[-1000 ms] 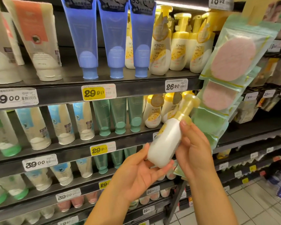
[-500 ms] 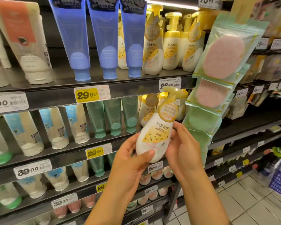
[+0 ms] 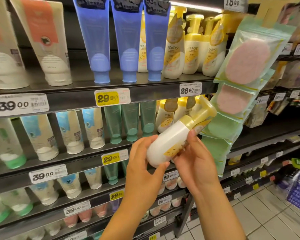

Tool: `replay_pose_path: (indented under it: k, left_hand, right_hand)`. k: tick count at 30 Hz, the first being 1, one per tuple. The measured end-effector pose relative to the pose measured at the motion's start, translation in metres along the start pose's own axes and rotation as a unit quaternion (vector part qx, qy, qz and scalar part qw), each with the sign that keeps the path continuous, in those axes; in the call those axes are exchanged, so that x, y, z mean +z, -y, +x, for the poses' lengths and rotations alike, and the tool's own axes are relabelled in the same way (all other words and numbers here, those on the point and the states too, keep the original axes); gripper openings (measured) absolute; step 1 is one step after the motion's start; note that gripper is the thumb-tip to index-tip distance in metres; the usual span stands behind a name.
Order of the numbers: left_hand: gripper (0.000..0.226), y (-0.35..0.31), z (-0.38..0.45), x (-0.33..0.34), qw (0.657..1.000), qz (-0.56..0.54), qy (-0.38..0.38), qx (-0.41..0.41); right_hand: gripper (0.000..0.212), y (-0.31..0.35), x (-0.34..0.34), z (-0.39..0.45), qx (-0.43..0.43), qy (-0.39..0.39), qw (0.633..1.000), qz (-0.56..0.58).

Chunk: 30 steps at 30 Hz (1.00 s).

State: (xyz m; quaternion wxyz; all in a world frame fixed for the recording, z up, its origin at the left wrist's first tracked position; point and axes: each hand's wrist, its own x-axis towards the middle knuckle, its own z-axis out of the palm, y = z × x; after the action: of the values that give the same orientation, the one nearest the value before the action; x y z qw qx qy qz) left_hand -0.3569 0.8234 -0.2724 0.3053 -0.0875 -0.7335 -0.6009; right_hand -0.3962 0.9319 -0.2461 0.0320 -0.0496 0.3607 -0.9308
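Shelf [image 3: 73, 99] behind — pump bottle [image 3: 170, 141] slants, base down-left; nozzle [image 3: 204, 105] perhaps leftward.

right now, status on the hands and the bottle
Left hand grips bottle at its base; right hand holds its side. Bottle tilted, pump up and right. Sponge packs hang close by the pump.

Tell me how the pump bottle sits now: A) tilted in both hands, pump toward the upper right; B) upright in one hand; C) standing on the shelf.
A: the pump bottle leans with its yellow pump up and right, the left hand round its base, the right hand on its side.
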Motion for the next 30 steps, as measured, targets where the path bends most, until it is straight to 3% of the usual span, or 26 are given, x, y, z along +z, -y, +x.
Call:
replay_pose_path:
  k: [3, 5, 9, 14, 21, 25, 30]
  left_hand:
    - [0.063, 0.001, -0.001, -0.005, 0.999, -0.038, 0.012, -0.026]
    - [0.061, 0.005, 0.000, -0.010, 0.983, -0.143, 0.036, -0.113]
    - [0.056, 0.007, -0.001, -0.018, 0.893, -0.354, 0.095, -0.260]
    - [0.054, 0.000, 0.004, -0.015, 0.800, -0.483, 0.138, -0.328]
    - [0.044, -0.010, 0.000, -0.006, 0.725, -0.553, 0.189, -0.365]
    - [0.044, -0.013, 0.007, 0.003, 0.716, -0.564, 0.196, -0.362]
    - [0.053, -0.023, 0.044, 0.021, 0.787, -0.498, 0.181, -0.316]
  right_hand:
    - [0.047, 0.000, 0.005, -0.005, -0.003, 0.007, 0.999, -0.041]
    - [0.044, 0.002, 0.007, -0.009, -0.016, 0.012, 0.992, -0.125]
    - [0.051, 0.008, 0.014, -0.018, -0.024, 0.009, 0.969, -0.248]
    - [0.044, 0.017, 0.023, -0.026, -0.069, -0.015, 0.942, -0.329]
    - [0.045, 0.032, 0.028, -0.034, -0.120, -0.097, 0.891, -0.426]
    - [0.043, 0.042, 0.028, -0.030, -0.132, -0.093, 0.882, -0.443]
    - [0.023, 0.064, 0.030, -0.003, -0.153, -0.039, 0.869, -0.469]
